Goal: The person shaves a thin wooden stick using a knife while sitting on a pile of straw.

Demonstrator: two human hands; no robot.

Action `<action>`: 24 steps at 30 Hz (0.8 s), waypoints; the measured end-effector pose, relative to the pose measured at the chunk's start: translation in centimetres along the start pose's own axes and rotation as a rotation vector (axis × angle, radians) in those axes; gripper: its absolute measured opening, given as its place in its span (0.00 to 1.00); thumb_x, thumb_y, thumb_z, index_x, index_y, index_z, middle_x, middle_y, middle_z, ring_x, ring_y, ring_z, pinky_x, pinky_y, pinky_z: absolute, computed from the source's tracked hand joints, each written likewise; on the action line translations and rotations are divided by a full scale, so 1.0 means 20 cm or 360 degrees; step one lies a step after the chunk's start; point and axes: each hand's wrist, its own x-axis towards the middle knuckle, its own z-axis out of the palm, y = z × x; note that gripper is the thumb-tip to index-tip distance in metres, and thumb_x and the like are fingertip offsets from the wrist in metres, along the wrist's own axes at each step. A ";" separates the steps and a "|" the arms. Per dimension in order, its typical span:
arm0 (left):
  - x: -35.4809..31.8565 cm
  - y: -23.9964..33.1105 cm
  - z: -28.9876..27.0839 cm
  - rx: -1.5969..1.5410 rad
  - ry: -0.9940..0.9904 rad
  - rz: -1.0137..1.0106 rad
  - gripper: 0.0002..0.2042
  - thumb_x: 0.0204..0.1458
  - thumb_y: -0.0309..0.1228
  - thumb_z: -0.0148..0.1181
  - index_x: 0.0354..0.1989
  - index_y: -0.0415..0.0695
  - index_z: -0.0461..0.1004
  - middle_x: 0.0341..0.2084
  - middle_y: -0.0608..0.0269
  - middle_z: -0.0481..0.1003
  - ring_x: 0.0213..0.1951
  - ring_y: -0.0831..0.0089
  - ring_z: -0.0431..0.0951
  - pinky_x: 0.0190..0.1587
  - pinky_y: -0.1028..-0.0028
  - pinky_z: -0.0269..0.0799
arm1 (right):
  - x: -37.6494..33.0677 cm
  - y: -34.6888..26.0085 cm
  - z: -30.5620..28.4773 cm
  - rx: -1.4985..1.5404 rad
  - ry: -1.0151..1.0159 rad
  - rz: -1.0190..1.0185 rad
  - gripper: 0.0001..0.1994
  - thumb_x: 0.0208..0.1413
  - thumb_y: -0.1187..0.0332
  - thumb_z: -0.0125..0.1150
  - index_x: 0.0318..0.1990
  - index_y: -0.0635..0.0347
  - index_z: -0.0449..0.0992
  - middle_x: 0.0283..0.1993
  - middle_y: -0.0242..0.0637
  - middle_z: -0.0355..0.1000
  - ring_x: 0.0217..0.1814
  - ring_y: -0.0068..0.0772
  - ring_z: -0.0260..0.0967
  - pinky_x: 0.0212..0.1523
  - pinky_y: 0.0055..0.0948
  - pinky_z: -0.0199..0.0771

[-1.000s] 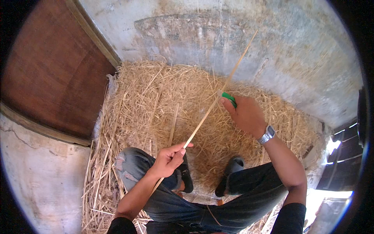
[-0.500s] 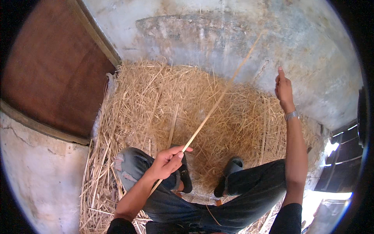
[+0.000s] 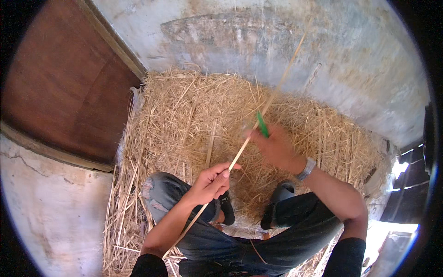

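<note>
A long, thin, pale strip that looks like split bamboo (image 3: 239, 153) slants from my lap up toward the wall, its far end blurred. My left hand (image 3: 212, 183) is closed round it, in front of my knee. Farther along the strip, my right hand (image 3: 278, 147) grips a slim green tool (image 3: 262, 123) and is smeared by motion. The tool sits at the strip, but I cannot tell whether it touches. Its working end and exact kind are hidden by the blur.
Loose straw-like shavings (image 3: 175, 111) cover the floor round my feet. A stained grey wall (image 3: 221, 41) rises just ahead, with a brown door panel (image 3: 69, 87) at the left. My knees (image 3: 159, 194) are spread below my hands.
My right hand has swung back from near the wall, down and left to the strip, and the green tool now shows in it. My left hand has shifted slightly right and up in the view.
</note>
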 end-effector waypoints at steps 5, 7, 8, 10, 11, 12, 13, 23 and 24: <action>-0.06 0.02 -0.02 0.0084 -0.0183 -0.0041 0.17 0.70 0.34 0.48 0.61 0.39 0.70 0.18 0.71 0.70 0.19 0.86 0.67 0.23 0.83 0.62 | 0.17 -0.05 -0.41 0.0339 0.0540 0.0062 0.15 0.65 0.57 0.61 0.31 0.59 0.78 0.17 0.22 0.59 0.17 0.14 0.54 0.17 0.22 0.50; -0.05 0.00 -0.02 0.0029 -0.0274 -0.0041 0.16 0.69 0.33 0.51 0.59 0.39 0.72 0.19 0.70 0.73 0.19 0.85 0.70 0.23 0.81 0.65 | 0.18 -0.07 -0.54 0.0458 0.0616 -0.0023 0.15 0.65 0.57 0.61 0.31 0.58 0.78 0.16 0.21 0.59 0.15 0.14 0.54 0.17 0.21 0.49; -0.05 -0.01 -0.02 0.0037 -0.0302 -0.0020 0.16 0.69 0.33 0.51 0.59 0.39 0.72 0.19 0.69 0.73 0.19 0.84 0.71 0.23 0.81 0.66 | 0.18 -0.08 -0.58 0.0517 0.0653 -0.0064 0.15 0.65 0.57 0.61 0.32 0.58 0.78 0.16 0.21 0.60 0.15 0.14 0.54 0.16 0.21 0.49; -0.04 -0.01 -0.02 0.0068 -0.0344 0.0014 0.16 0.69 0.33 0.50 0.59 0.39 0.72 0.20 0.69 0.73 0.20 0.84 0.72 0.23 0.81 0.66 | 0.17 -0.09 -0.60 0.0402 0.0710 -0.0047 0.16 0.65 0.56 0.61 0.32 0.60 0.78 0.17 0.23 0.60 0.16 0.16 0.55 0.17 0.24 0.51; -0.04 -0.01 -0.02 0.0082 -0.0367 0.0033 0.15 0.69 0.34 0.50 0.59 0.39 0.72 0.20 0.68 0.74 0.20 0.83 0.72 0.24 0.81 0.66 | 0.17 -0.10 -0.61 0.0343 0.0740 -0.0039 0.17 0.65 0.56 0.61 0.32 0.61 0.78 0.17 0.24 0.60 0.16 0.18 0.56 0.18 0.25 0.52; -0.03 -0.01 -0.01 0.0019 -0.0336 0.0041 0.15 0.70 0.33 0.49 0.59 0.39 0.72 0.19 0.69 0.73 0.19 0.83 0.72 0.23 0.81 0.66 | 0.17 -0.09 -0.60 0.0040 0.0770 -0.0128 0.17 0.65 0.56 0.60 0.33 0.62 0.78 0.17 0.27 0.61 0.17 0.21 0.57 0.18 0.28 0.54; -0.03 -0.01 0.01 -0.0044 -0.0306 0.0049 0.15 0.70 0.33 0.47 0.59 0.38 0.71 0.19 0.69 0.72 0.19 0.83 0.72 0.22 0.81 0.65 | 0.15 -0.06 -0.58 -0.0264 0.0797 -0.0216 0.18 0.66 0.55 0.60 0.33 0.63 0.77 0.17 0.30 0.62 0.17 0.24 0.58 0.19 0.31 0.57; -0.04 0.02 0.03 -0.0225 -0.0085 0.0015 0.14 0.71 0.30 0.44 0.58 0.37 0.70 0.15 0.70 0.66 0.11 0.87 0.61 0.15 0.83 0.55 | -0.25 -0.16 0.03 -0.1173 -0.0372 -0.0371 0.25 0.63 0.45 0.56 0.35 0.63 0.77 0.16 0.49 0.69 0.19 0.55 0.72 0.22 0.49 0.70; -0.05 0.00 0.02 -0.0261 -0.0097 0.0043 0.14 0.71 0.30 0.44 0.56 0.37 0.70 0.15 0.70 0.66 0.11 0.86 0.61 0.15 0.82 0.55 | -0.28 -0.18 0.07 -0.1151 -0.0403 -0.0449 0.25 0.63 0.44 0.56 0.34 0.62 0.76 0.15 0.48 0.69 0.18 0.54 0.72 0.22 0.48 0.71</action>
